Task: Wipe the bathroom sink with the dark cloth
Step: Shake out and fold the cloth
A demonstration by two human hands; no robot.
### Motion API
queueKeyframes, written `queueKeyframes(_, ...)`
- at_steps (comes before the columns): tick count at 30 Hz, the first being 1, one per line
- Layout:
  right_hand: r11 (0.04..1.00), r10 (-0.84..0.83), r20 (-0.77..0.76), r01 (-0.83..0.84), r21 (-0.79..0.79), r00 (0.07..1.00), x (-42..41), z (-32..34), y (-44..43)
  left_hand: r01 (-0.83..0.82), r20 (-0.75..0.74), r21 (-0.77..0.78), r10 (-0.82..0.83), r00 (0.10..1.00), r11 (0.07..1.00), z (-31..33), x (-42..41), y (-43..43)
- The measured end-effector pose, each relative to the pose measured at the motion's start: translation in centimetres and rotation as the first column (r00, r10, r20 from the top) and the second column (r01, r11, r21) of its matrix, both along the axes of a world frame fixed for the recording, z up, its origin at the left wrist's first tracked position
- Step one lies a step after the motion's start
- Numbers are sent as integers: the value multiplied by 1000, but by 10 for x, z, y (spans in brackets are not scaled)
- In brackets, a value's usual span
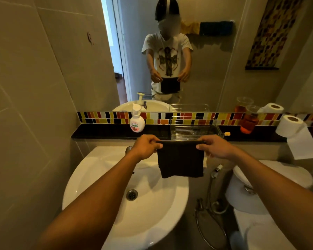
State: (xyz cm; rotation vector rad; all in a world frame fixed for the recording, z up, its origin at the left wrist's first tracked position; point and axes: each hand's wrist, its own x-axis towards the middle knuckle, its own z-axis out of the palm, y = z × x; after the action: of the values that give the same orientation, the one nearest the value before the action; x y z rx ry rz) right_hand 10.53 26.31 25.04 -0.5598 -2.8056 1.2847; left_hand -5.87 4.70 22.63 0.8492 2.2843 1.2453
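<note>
Soap bottle (137, 121) label print unreadable

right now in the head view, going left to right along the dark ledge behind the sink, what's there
soap bottle → clear rack → orange jar → toilet roll
</note>
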Motion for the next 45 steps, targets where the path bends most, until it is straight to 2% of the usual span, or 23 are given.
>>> queueKeyframes(5, 996, -86, -7, 86, 25, 996, -18, 10, 47, 39, 39, 55, -41, 998, 998, 11, -22, 51)
queueKeyframes(10, 996, -93, 106, 91, 18, 990, -48, 18, 95, 78, 103, 46, -83, 991, 996, 14, -59, 102)
queueKeyframes(14, 994, -102, 123, 96, 55, 987, -89, 24, 135, 102, 123, 27, -105, 987, 994, 20, -99, 143)
queueKeyframes(17, 988, -146, 55, 143, 51, 988, -126, 25, 167, 71, 123, 73, -80, 989, 995, 24, -131, 177)
queueKeyframes(20, 974, -214, -78, 219, 54, 974, -157, 19, 190, 11, 103, 155, -27, 994, 988, 23, -153, 205)
queueKeyframes(23, 967, -231, -116, 241, 83, 966, -178, 2, 202, -22, 2, 158, 22, 1000, 987, 9, -165, 222)
queueKeyframes(25, 975, -191, -57, 196, 100, 980, -183, -19, 206, 4, -124, 78, 6, 992, 997, -10, -170, 226)
queueKeyframes(27, 982, -112, 89, 96, 165, 990, -183, -44, 209, 108, -312, -97, -133, 941, 989, -34, -173, 223)
queueKeyframes(28, 979, -64, 183, 25, 204, 981, -182, -55, 209, 164, -399, -214, -239, 885, 963, -46, -174, 220)
queueKeyframes(30, 983, -2, 326, -58, 177, 946, -183, -74, 213, 217, -481, -400, -406, 777, 890, -68, -175, 216)
queueKeyframes(31, 987, 14, 364, -72, 146, 931, -185, -79, 214, 215, -492, -440, -435, 754, 872, -76, -176, 215)
queueKeyframes(34, 993, 5, 370, -49, 108, 929, -191, -82, 216, 186, -524, -403, -392, 756, 896, -83, -179, 215)
queueKeyframes(41, 995, -63, 211, 44, 95, 975, -192, -72, 195, 136, -586, -260, -268, 764, 956, -67, -168, 214)
queueKeyframes(45, 993, -75, 129, 63, 98, 989, -182, -59, 176, 146, -569, -288, -292, 769, 947, -51, -148, 212)
